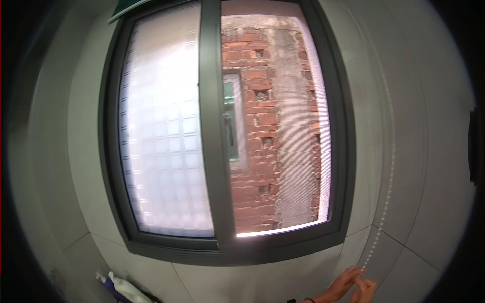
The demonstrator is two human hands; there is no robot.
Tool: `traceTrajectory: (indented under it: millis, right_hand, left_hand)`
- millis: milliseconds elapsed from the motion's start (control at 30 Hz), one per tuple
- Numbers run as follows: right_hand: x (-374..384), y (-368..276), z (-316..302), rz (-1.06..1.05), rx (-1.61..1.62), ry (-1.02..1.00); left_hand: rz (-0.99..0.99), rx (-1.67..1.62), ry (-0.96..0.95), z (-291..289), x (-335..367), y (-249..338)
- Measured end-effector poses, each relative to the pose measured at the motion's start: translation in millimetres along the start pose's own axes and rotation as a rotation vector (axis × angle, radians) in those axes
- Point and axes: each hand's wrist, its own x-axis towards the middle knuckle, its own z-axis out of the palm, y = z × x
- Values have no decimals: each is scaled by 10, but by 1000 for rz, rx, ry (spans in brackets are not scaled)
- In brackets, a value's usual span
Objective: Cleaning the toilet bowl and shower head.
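1. Okay, so starting at far left: a dark blue bottle (107, 284) and a white bottle (127, 290) leaned side by side down low, both cut off by the bottom edge.
2. Up top, a slip of something green (126, 7) poked in over the window's corner, mostly out of view, so I couldn't say what it was.
3. Next came the dark window frame (211, 151). Its left pane (164, 126) was patterned and blown out with light, so nothing readable behind it. Through the right side you got a rough brick wall (260, 174) behind what looked like fine mesh.
4. Left hand (344, 284) was at lower right, dark bracelet (309, 300) on the wrist, forearm chopped off. Fingers sat close together, tips right at the lowest visible bit of the bead chain (388, 202); pinching it or just touching, couldn't tell.
5. Right hand (365, 292) overlapped it, fingers bent, wrist out of frame. Its grip? No clue.
6. That chain ran down the grey wall beside the window, its upper stretch super faint.
7. Last, a dark object (473, 146) got swallowed by the right rim.
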Motion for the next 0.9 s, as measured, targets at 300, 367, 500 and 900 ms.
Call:
traceTrajectory:
  millis: [300,367,500,900]
  right_hand:
    - [-236,-534,354,-89,600,-609]
    - [-418,-563,341,-120,531,-1025]
    - [-2047,622,940,-582,374,-1840]
    - [-2099,-1512,-4,-962,123,-2031]
  left_hand:
    - [-186,280,235,-732,-1763,819]
    - [-442,574,298,-1014,-2532,-371]
    - [-1131,777,255,-845,-4771,-760]
    - [-859,-598,2359,3189,-7467,-5]
